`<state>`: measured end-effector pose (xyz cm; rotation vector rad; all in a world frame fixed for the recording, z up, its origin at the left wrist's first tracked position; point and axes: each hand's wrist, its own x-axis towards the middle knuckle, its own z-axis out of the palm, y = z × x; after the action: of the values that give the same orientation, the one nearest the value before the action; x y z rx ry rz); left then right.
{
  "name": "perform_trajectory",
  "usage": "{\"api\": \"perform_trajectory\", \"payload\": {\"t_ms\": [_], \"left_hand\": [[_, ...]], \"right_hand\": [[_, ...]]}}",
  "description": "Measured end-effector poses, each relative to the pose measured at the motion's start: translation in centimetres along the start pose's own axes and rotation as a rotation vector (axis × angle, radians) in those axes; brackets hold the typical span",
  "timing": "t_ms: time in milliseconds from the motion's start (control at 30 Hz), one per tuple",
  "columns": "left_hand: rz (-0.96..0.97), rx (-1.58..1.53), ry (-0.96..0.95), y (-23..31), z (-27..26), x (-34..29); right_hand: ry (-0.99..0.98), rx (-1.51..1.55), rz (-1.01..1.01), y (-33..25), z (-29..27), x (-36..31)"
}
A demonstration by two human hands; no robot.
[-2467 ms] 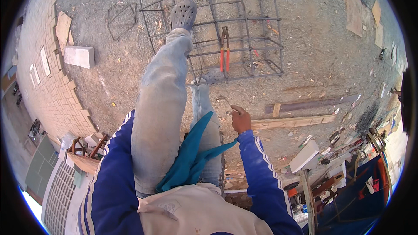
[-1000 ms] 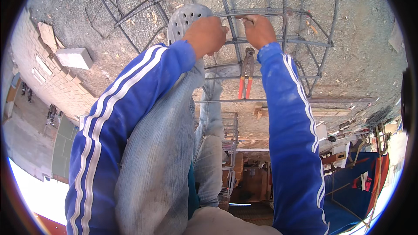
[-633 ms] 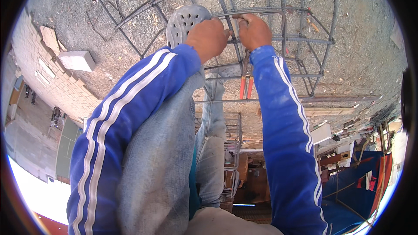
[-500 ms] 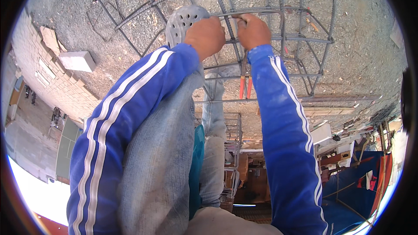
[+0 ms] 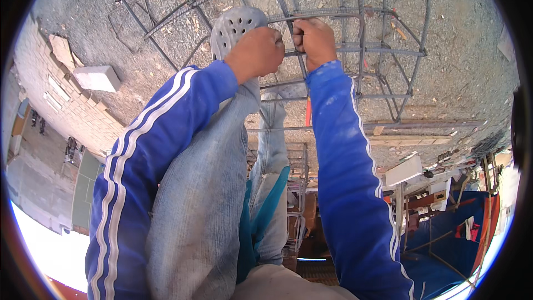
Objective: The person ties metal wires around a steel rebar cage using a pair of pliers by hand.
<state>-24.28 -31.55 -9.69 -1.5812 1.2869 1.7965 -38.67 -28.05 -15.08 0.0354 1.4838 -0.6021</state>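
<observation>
Our left grip point(image 5: 258, 51) and right grip point(image 5: 315, 39) clench, contents hidden, at the upper-centre rebar cage point(image 5: 361, 51) we judge stiff, heavy, best held mid-bar.

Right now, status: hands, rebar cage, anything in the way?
Left hand, right hand curled at the rebar cage, grip unclear. Cage over gravelly ground. Grey shoe partly hidden behind left hand; red tool handle beside right sleeve.
</observation>
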Motion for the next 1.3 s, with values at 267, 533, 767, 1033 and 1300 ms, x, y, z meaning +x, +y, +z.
{"api": "perform_trajectory", "payload": {"t_ms": [267,533,767,1033,1300], "left_hand": [[-0.137,-0.384,0.056,1.5,0.6,-1.6],[-0.096,-0.330,-0.025,0.9,-0.8,-2.2],[0.083,-0.146,-0.003,-0.9,0.4,-1.3],[0.194,0.011,0.227,0.1,0.3,-1.7],[0.581,0.542,0.174,-0.5,-2.2,2.5]], "right_hand": [[-0.074,-0.305,-0.045,-0.2,-1.2,1.8],[-0.061,-0.180,0.135,-1.0,-1.2,0.9],[-0.112,-0.106,0.125,-1.6,-1.1,0.0],[-0.175,0.009,0.200,-1.3,-1.5,1.2],[-0.043,0.046,0.015,0.5,-0.9,-1.1]]}}
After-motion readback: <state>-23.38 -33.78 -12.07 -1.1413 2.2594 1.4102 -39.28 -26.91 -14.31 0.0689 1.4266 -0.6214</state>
